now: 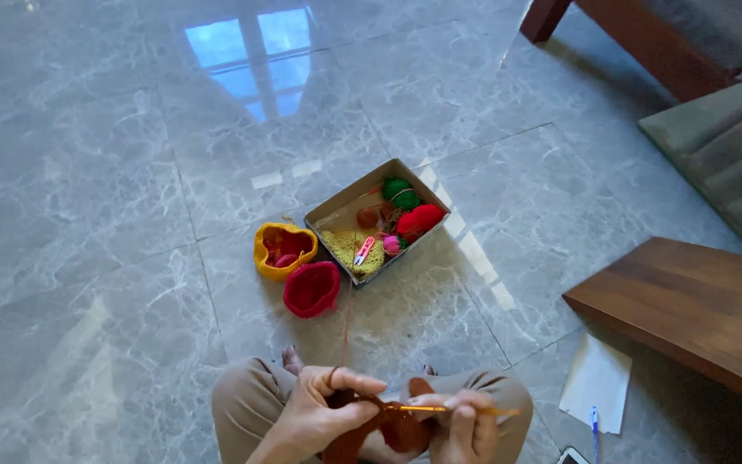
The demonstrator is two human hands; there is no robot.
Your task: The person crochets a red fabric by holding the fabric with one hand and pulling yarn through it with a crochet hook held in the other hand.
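I see a rust-brown crocheted piece low in the frame, soft and loopy, held over the lap above the crossed knees in tan trousers. My left hand has its grip pinched shut on the upper edge of the piece, thumb against forefinger. My right hand is closed around an orange crochet hook, slim and straight, lying nearly level with its tip at the work.

A thin strand of brown yarn runs from the piece up across the floor toward an open cardboard box. The box holds a green yarn ball, a red yarn ball, a smaller brown ball, a flat mustard knit patch and a pink snipper. Just beside the box sit a yellow crocheted basket and a red crocheted cup, touching each other.

The glossy grey marble floor lies open to the left. To the right, a dark wooden worktop juts in, with white paper and a blue pen below its edge.
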